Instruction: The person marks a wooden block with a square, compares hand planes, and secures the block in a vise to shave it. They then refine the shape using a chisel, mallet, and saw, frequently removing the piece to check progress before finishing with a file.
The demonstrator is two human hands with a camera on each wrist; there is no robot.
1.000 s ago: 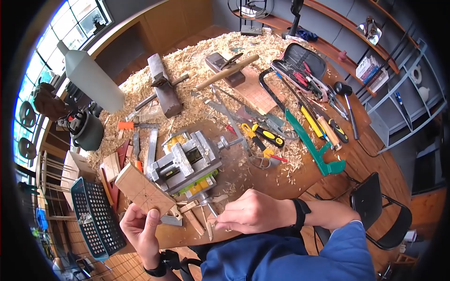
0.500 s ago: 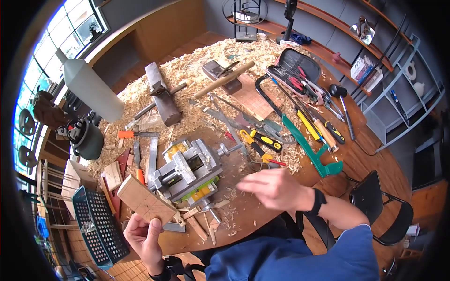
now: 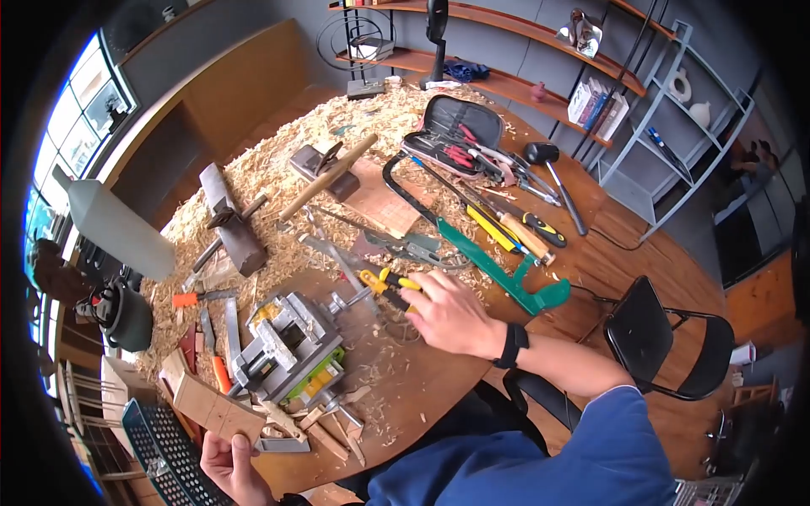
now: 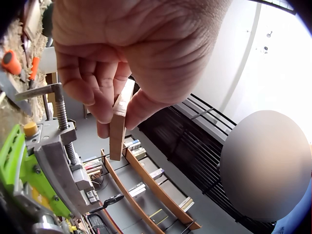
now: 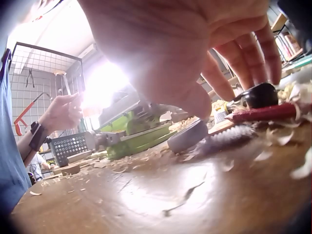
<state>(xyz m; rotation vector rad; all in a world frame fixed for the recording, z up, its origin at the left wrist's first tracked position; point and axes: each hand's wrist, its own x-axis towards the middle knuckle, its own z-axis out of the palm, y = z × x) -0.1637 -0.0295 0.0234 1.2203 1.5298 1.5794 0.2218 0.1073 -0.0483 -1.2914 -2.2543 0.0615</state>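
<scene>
My left hand (image 3: 229, 468) pinches a thin wooden board (image 3: 211, 406) between thumb and fingers. Pencil lines cross the board's face in the head view; the left wrist view shows its narrow edge (image 4: 117, 131). My right hand (image 3: 454, 314) reaches over a tool with yellow-and-black handles (image 3: 381, 282), its fingers covering part of it. In the right wrist view the extended fingers (image 5: 243, 61) come down beside a black rounded handle (image 5: 261, 95) and a red handle (image 5: 263, 113). Between the hands stands a metal cross vise (image 3: 287, 346) with green and yellow parts.
Wood shavings (image 3: 278, 152) cover the far table, around two hand planes (image 3: 232, 223). A green-handled saw (image 3: 485, 261), a mallet (image 3: 553, 177) and an open tool case (image 3: 464, 122) lie rightward. A perforated basket (image 3: 169, 455) stands left; a black chair (image 3: 645, 337) is at right.
My right hand has moved from beside the vise's front handle, forward and right, to the yellow-and-black tool. The left hand still holds the board. The head view has swung right.
</scene>
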